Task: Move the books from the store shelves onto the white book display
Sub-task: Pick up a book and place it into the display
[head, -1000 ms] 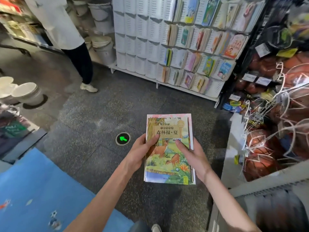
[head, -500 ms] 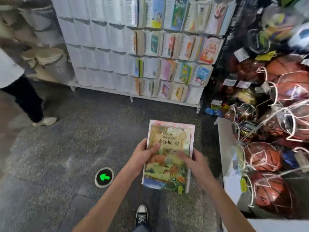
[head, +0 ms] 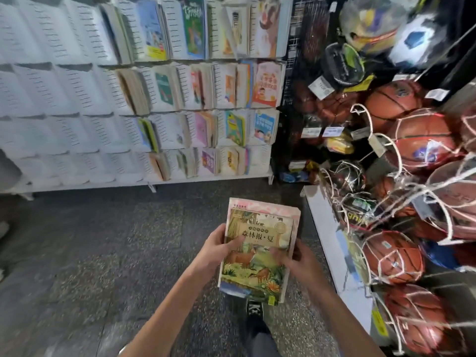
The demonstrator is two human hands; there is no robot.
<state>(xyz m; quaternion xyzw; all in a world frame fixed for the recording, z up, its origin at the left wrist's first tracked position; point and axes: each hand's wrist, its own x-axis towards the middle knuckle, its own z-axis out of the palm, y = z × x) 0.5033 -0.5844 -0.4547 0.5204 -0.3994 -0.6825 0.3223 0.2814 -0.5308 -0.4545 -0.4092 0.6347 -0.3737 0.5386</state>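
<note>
Shop aisle, speckled dark floor [head: 108, 253]; white book display [head: 64, 104] along the far wall, its right-hand pockets stocked with picture books, cover outward so titles can be read, its left-hand pockets unfilled and probably the destination. Netted basketballs [head: 417, 143] hang at right, bagged and tagged for sale. Item in transit: small stack of books [head: 257, 251], forest-scene cover on top, carried low and flat in front of the body, well short of the display. Left hand [head: 215, 249] grips the left edge, thumb laid over the cover; right hand [head: 300, 261] grips the right edge likewise, both pinching so the stack stays squared while walking. One shoe [head: 255, 309] visible beneath the stack.
</note>
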